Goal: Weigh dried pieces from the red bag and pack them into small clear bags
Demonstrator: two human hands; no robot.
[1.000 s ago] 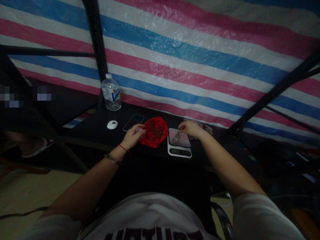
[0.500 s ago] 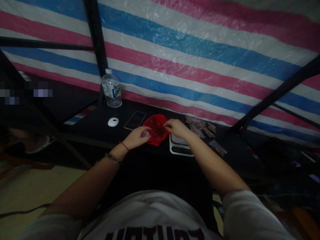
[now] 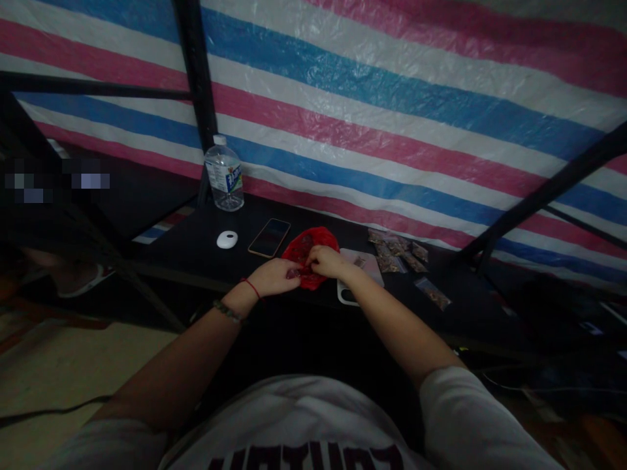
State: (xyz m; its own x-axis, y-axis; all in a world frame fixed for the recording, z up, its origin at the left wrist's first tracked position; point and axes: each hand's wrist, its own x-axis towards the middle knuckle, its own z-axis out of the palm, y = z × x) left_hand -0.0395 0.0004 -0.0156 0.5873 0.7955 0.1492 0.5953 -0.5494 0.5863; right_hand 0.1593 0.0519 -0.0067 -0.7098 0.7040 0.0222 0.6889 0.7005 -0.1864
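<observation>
A red plastic bag (image 3: pixel 321 236) lies open on the black table, with small dark brown bits inside. At its left edge my left hand (image 3: pixel 272 277) is closed around what looks like a small clear plastic bag (image 3: pixel 292 273). My right hand (image 3: pixel 327 261) reaches over the opening of the red bag, its fingers pinched together; what they hold, if anything, is too small to make out. Right of the red bag stands a white kitchen scale (image 3: pixel 372 266) with a few small bits on its plate. My right forearm covers part of the scale's front.
Several small filled clear bags (image 3: pixel 392 247) lie beyond the scale, and a single one (image 3: pixel 433 293) lies nearer. Left of the red bag are a phone (image 3: pixel 269 237), a white oval case (image 3: pixel 227 239) and a clear bottle (image 3: pixel 225 175). Black metal posts (image 3: pixel 198 78) frame a striped plastic sheet (image 3: pixel 343 117).
My right hand has moved left from the red bag's right edge to over its middle, uncovering the scale's plate with bits on it. My left hand stays at the bag's left edge.
</observation>
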